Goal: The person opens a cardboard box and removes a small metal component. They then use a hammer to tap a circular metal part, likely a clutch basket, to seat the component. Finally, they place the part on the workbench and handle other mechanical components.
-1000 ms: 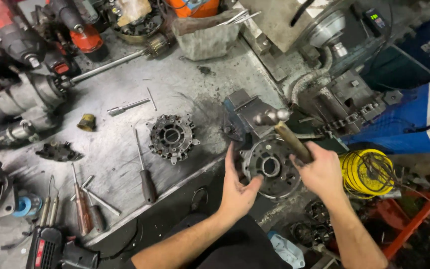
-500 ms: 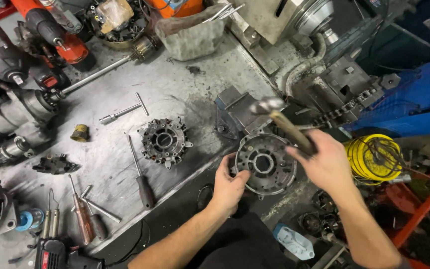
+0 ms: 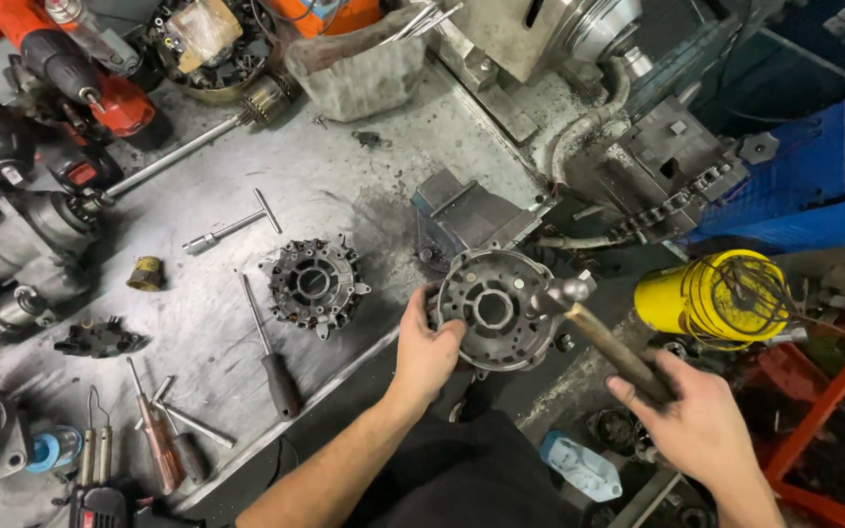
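1. Right hand (image 3: 693, 420) wraps tight around the wooden handle of a hammer (image 3: 599, 332). Long axis runs diagonally from the hand up-left; the steel head touches the rim of the round housing.
2. Left hand (image 3: 425, 347) clamps the left rim of the cast-metal alternator housing (image 3: 489, 311), thumb on its face. The housing sits at the bench edge, open face towards the camera: grey, ribbed, with a central bore.
3. Just behind it, a grey steel vise (image 3: 471, 217), scuffed.
4. On the dusty metal workbench (image 3: 344, 186), left of the housing: a dark finned round rotor-like part (image 3: 314, 284), then a dark-handled screwdriver (image 3: 268, 347) lying lengthwise.
5. Right of the hammer, a yellow spool of wire (image 3: 711, 296).
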